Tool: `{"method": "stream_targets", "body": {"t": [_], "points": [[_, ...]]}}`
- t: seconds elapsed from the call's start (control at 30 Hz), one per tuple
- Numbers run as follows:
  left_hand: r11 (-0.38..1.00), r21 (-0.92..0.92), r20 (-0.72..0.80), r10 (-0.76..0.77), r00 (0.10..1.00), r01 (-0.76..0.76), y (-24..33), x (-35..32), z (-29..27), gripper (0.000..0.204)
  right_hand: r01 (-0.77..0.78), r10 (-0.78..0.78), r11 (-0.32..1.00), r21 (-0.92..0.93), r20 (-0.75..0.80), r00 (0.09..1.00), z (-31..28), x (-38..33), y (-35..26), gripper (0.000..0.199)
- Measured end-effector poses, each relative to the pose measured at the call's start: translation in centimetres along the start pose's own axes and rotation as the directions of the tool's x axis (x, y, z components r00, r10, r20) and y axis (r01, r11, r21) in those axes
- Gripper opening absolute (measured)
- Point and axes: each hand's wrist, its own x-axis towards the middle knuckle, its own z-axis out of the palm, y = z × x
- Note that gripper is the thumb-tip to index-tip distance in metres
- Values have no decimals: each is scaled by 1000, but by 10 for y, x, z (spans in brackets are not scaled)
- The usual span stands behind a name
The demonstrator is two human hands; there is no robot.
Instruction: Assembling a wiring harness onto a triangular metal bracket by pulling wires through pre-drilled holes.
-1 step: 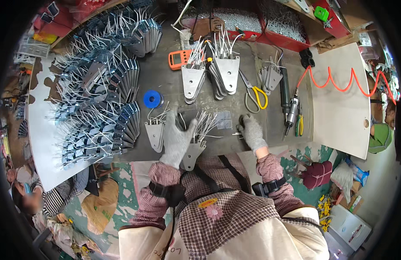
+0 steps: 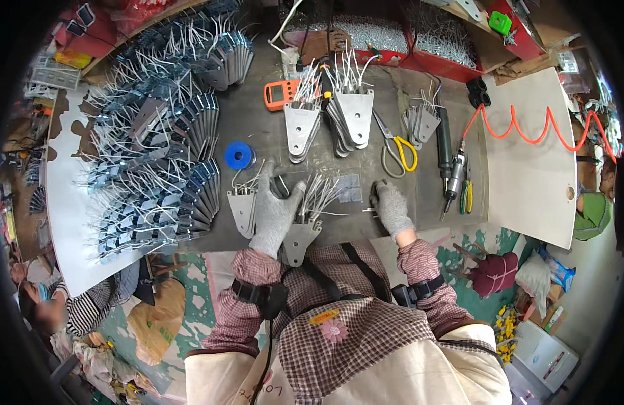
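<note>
My left hand (image 2: 277,214), in a grey knit glove, lies over the bench with thumb and forefinger spread apart. It is between a grey triangular metal plate with white wires (image 2: 242,210) on its left and a stack of similar plates (image 2: 301,241) on its right, whose white wires fan out beside the thumb. Whether the hand touches either is hard to see. My right hand (image 2: 393,210), gloved too, rests on the bench with fingers curled together; what they hold, if anything, is hidden. Short white pieces lie by its fingertips, near a clear plastic square (image 2: 349,188).
Rows of wired plates (image 2: 156,209) crowd the left side. Ahead are a blue spool (image 2: 239,155), an orange meter (image 2: 280,95), more wired plates (image 2: 302,128) and yellow-handled scissors (image 2: 403,154). At right lie a screwdriver on a red coiled hose (image 2: 453,179) and pliers (image 2: 466,196).
</note>
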Motion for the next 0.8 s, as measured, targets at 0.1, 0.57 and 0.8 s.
{"method": "stream_targets", "body": {"t": [0.1, 0.57, 0.8], "points": [[961, -224, -3, -166, 986, 161, 1, 15, -8, 70, 43, -40, 990, -131, 22, 999, 12, 7, 5, 22], [903, -250, 262, -284, 923, 349, 25, 13, -16, 34, 131, -131, 938, 320, -23, 991, -33, 1, -32, 25], [941, -172, 295, -234, 926, 292, 56, 8, 0, 26, 203, -155, 556, 806, -139, 978, -81, 14, -122, 19]]}}
